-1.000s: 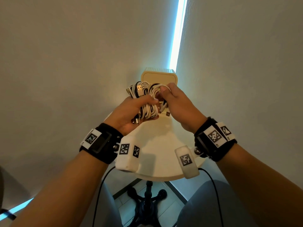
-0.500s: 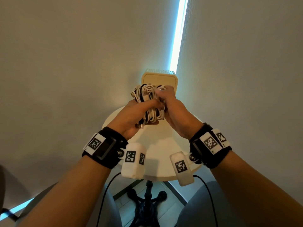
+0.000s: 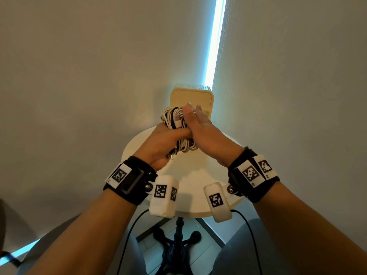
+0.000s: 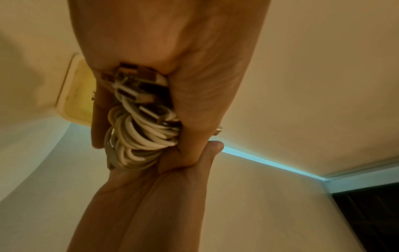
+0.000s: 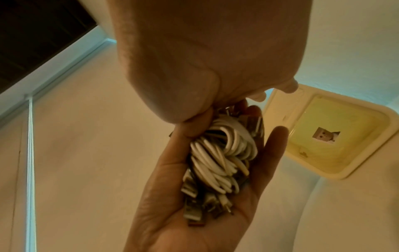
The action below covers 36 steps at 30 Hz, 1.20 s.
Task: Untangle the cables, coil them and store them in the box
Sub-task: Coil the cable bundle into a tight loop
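Note:
A bundle of white and black cables [image 3: 174, 120] hangs in the air between both hands, above the round white table [image 3: 190, 175]. My left hand [image 3: 164, 141] grips its lower part, thumb laid across the front. My right hand [image 3: 202, 130] clasps it from the right, thumb upright beside the loops. In the left wrist view the coiled cables [image 4: 138, 136] sit wedged between both palms. The right wrist view shows the cables [image 5: 222, 150] and several plugs lying in my left palm. The cream box [image 3: 191, 96] stands open just beyond the bundle, its yellow inside [image 5: 345, 127] holding no cables.
The table stands in a wall corner with a bright light strip [image 3: 215, 46] running up it. The box sits at the table's far edge against the walls. A black pedestal base [image 3: 176, 253] is below, and my knees flank it.
Both hands have drawn together and moved up towards the box. My right hand went from pinching a loop at the top to clasping the bundle's side.

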Tool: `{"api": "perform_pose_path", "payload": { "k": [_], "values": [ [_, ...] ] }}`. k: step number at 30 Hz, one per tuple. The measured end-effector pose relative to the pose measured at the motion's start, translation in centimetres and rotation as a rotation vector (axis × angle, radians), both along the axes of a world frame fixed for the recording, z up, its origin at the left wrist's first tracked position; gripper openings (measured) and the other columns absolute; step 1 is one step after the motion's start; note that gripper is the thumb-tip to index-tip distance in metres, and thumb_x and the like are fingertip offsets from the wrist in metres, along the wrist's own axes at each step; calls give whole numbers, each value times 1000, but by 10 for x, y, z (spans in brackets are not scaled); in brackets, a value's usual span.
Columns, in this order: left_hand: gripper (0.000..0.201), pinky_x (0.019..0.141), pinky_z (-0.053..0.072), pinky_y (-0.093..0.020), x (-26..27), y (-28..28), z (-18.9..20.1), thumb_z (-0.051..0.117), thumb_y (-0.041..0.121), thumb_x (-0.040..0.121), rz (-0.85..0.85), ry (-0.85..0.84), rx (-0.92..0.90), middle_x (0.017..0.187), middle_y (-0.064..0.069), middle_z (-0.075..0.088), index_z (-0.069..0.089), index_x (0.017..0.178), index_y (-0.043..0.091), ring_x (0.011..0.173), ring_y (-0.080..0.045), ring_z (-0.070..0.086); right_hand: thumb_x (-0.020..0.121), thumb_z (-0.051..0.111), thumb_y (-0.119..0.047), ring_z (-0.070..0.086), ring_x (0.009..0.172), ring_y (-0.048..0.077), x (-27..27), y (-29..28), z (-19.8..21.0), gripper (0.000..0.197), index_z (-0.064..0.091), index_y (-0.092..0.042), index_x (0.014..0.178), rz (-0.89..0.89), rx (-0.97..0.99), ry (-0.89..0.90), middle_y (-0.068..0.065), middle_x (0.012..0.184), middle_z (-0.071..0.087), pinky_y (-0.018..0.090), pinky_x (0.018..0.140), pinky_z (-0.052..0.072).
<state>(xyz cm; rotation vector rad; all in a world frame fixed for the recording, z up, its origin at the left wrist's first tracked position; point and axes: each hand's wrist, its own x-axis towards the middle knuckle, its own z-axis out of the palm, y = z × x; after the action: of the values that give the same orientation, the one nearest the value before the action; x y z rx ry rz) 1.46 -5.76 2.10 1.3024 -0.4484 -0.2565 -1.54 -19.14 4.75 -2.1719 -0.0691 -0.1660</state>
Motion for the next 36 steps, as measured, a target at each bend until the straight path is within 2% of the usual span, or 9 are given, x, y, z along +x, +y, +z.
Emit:
{"api": "perform_pose_path", "payload": {
  "k": [4,7,14,21,24,27,30,32,36],
  "values": [
    [28,81,63,-48,0,6,-3,63,-6,94,-98,55,16,112,-27,72,70,121,1,96,-39,73,102,16,-74,-8,163,25,1,-2,-4,75,18,-38,167,10,-83,38,-2,177,-8,56,131,0],
    [23,69,61,-38,0,10,-1,63,-4,94,-168,70,14,95,-20,71,70,114,4,81,-29,72,89,25,-90,23,160,26,1,0,-7,91,31,-38,164,22,-5,7,1,175,22,55,129,21],
    [23,75,63,-41,-4,9,5,61,-5,95,-164,124,-65,99,-21,72,68,116,4,93,-34,74,101,42,-72,74,106,10,-3,6,-6,56,75,-30,119,31,244,-106,-7,109,79,43,104,57],
    [25,80,63,-44,-3,9,9,67,-5,93,-35,88,54,104,-22,75,73,117,2,98,-37,74,101,37,-75,71,101,21,-2,11,-11,67,74,-18,98,-79,134,-282,8,105,72,50,97,57],
    [26,87,63,-52,-5,10,7,66,-6,92,-37,82,64,109,-33,71,75,115,1,99,-41,70,107,41,-62,57,131,22,-8,6,-8,55,76,-20,110,-82,41,-286,7,138,64,48,114,45],
    [25,85,63,-53,-8,10,4,66,-9,89,-12,71,73,99,-32,71,74,112,-3,92,-40,71,96,27,-84,36,153,32,-6,1,-7,68,75,-38,109,-66,-175,-224,3,172,28,58,123,30],
    [21,78,63,-47,-11,11,3,63,-10,91,-53,79,59,87,-20,71,73,107,-1,78,-31,70,94,22,-88,60,133,29,-8,-2,-2,78,74,-34,112,44,-105,-90,9,151,59,57,115,44],
    [19,80,61,-48,-12,10,5,63,-10,91,-80,80,55,84,-18,69,72,105,0,76,-29,69,102,28,-75,72,114,17,-14,-5,5,69,73,-27,120,140,19,8,3,122,76,47,110,52],
    [21,71,63,-44,-14,11,13,63,-14,91,-92,78,49,77,-9,70,70,97,5,70,-23,68,97,41,-78,42,151,18,-8,-11,19,84,28,-31,165,106,89,28,-2,167,40,45,124,34]
  ]
}}
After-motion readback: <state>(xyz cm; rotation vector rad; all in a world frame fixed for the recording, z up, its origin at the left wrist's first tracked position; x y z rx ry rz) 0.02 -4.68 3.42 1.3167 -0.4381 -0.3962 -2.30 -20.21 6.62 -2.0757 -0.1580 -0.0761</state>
